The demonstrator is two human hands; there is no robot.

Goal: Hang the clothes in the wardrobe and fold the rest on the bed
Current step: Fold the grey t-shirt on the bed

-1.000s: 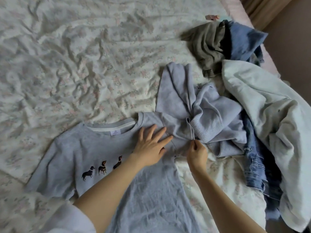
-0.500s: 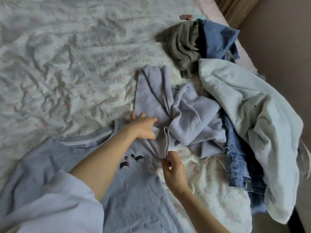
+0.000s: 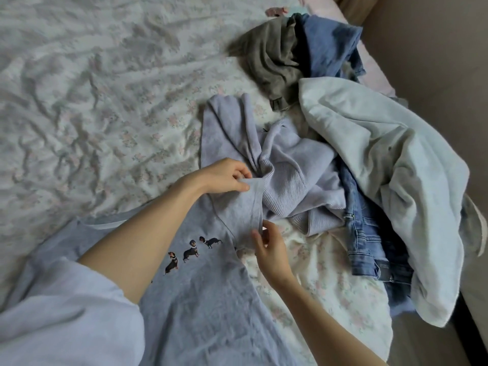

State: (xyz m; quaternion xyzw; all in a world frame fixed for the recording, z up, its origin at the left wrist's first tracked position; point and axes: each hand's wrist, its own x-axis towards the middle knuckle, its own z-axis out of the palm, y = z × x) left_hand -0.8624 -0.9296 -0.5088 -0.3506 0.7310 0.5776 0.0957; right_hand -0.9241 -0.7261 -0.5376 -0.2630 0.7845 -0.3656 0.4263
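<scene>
A grey-blue T-shirt (image 3: pixel 206 299) with three small dogs printed on the chest lies flat, front up, on the bed (image 3: pixel 92 101). Its right sleeve (image 3: pixel 244 207) is lifted off the sheet. My left hand (image 3: pixel 224 178) pinches the sleeve's upper corner at the hem. My right hand (image 3: pixel 269 247) pinches the lower end of the same hem. The sleeve rests against a crumpled lilac sweater (image 3: pixel 285 175) just behind it.
Along the right side of the bed lie a pale hoodie (image 3: pixel 390 170), blue jeans (image 3: pixel 369 239), a grey-olive garment (image 3: pixel 272 56) and a darker blue garment (image 3: pixel 327 46). A wall (image 3: pixel 435 62) runs along the bed's right edge. The wrinkled floral sheet spreads to the left.
My left hand left the shirt's chest, where it lay flat, and took the sleeve's top corner. Together both hands have lifted the sleeve's hem. The view shifted right.
</scene>
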